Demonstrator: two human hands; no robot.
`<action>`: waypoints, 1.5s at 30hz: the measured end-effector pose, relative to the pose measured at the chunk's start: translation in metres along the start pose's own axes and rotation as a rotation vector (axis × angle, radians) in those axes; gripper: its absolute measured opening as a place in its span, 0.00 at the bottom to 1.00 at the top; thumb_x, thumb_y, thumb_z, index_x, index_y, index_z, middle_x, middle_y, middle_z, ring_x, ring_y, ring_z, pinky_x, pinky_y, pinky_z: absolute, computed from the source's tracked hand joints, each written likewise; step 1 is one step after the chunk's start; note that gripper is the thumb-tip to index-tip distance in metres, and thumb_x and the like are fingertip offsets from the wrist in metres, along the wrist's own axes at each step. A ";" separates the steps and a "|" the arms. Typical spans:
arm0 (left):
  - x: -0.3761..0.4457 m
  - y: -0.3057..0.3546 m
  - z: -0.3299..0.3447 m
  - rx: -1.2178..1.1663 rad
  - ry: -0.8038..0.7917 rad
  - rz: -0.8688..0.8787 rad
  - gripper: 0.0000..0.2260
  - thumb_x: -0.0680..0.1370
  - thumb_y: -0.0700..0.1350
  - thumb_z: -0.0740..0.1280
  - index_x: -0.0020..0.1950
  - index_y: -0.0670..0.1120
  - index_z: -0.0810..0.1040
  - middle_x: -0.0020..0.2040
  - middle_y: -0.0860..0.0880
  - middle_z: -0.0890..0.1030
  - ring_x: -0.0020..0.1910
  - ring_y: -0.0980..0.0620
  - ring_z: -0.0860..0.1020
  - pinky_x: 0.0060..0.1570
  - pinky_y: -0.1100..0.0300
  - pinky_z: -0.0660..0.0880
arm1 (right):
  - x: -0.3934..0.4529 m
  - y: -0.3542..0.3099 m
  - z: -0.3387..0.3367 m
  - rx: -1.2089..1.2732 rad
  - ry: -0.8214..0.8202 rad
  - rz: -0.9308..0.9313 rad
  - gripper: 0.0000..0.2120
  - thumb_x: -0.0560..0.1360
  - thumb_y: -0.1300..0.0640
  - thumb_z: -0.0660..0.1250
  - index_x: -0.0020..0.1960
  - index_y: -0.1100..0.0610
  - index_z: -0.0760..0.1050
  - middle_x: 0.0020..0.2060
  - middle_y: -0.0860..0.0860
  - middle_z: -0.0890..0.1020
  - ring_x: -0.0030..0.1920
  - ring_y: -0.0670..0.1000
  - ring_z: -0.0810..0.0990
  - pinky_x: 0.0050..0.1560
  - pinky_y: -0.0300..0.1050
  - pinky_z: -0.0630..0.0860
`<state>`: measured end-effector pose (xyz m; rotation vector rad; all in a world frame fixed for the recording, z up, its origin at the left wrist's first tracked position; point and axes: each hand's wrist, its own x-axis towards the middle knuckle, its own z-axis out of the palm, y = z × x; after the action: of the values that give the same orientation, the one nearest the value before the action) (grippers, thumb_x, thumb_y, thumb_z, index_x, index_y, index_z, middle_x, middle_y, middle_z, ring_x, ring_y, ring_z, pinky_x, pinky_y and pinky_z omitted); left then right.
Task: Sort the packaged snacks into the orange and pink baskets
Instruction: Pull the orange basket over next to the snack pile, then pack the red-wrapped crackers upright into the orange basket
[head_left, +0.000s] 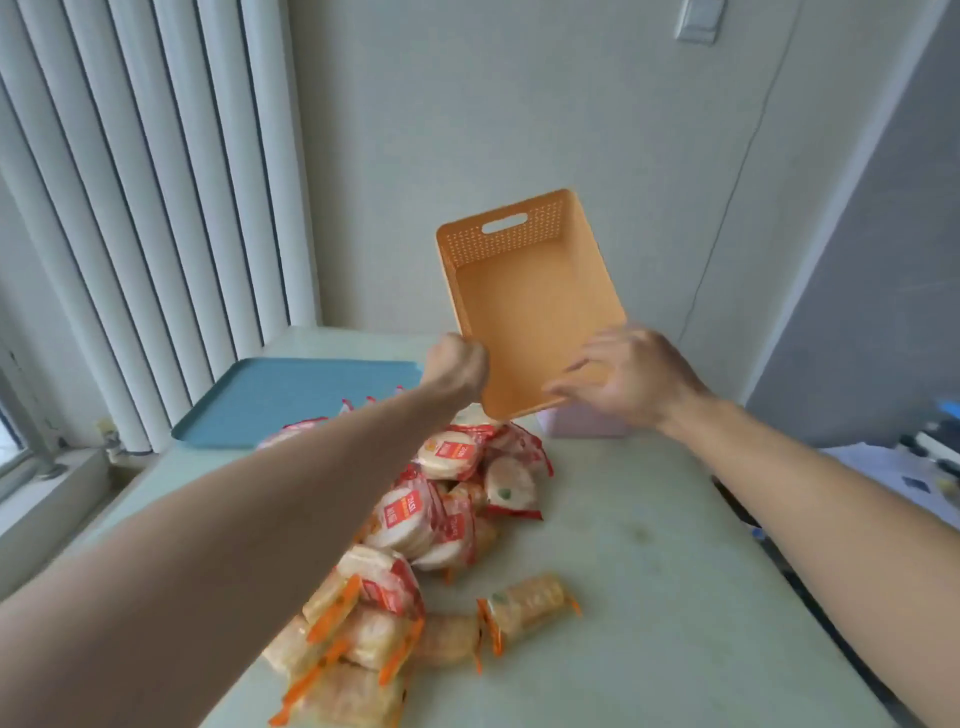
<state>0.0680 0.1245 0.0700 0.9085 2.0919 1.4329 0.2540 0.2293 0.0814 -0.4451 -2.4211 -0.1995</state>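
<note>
One orange basket (530, 306) is clasped by the left grip (457, 364), the blurred right grip (631, 379) spread at 3 o'clock, one pink basket (582, 423) mostly hidden.

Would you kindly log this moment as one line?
left hand grips orange basket, tilted, empty | right hand at rim | snacks piled

Red label panels on round snack packets (451, 455) in the pile: white print present, blurred, unreadable. One packet (405, 512) shows white marks on its red panel; characters not resolvable. Orange-trimmed packet (525, 608): no legible text.
</note>
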 end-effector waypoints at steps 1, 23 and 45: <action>-0.019 0.003 0.012 -0.021 -0.054 -0.016 0.13 0.77 0.38 0.54 0.49 0.36 0.78 0.44 0.40 0.82 0.37 0.42 0.81 0.32 0.57 0.81 | -0.009 0.002 -0.011 -0.024 0.138 0.000 0.21 0.71 0.36 0.71 0.48 0.53 0.86 0.45 0.50 0.86 0.47 0.54 0.82 0.53 0.46 0.74; -0.106 -0.057 0.078 0.460 -0.545 -0.062 0.10 0.78 0.41 0.65 0.58 0.38 0.75 0.49 0.42 0.82 0.32 0.45 0.86 0.35 0.56 0.83 | -0.121 0.025 0.021 -0.093 -0.703 0.966 0.05 0.78 0.65 0.59 0.44 0.60 0.71 0.40 0.56 0.76 0.41 0.57 0.77 0.32 0.43 0.69; 0.038 -0.167 -0.122 0.876 -0.258 -0.100 0.56 0.62 0.74 0.72 0.81 0.60 0.48 0.77 0.44 0.62 0.75 0.37 0.62 0.73 0.42 0.64 | 0.086 -0.098 0.182 0.474 -1.009 0.338 0.60 0.58 0.30 0.79 0.81 0.37 0.50 0.81 0.46 0.59 0.79 0.51 0.60 0.78 0.53 0.61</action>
<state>-0.0852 0.0335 -0.0413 1.1785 2.5049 0.2631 0.0492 0.2071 -0.0070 -0.8566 -3.1242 0.9402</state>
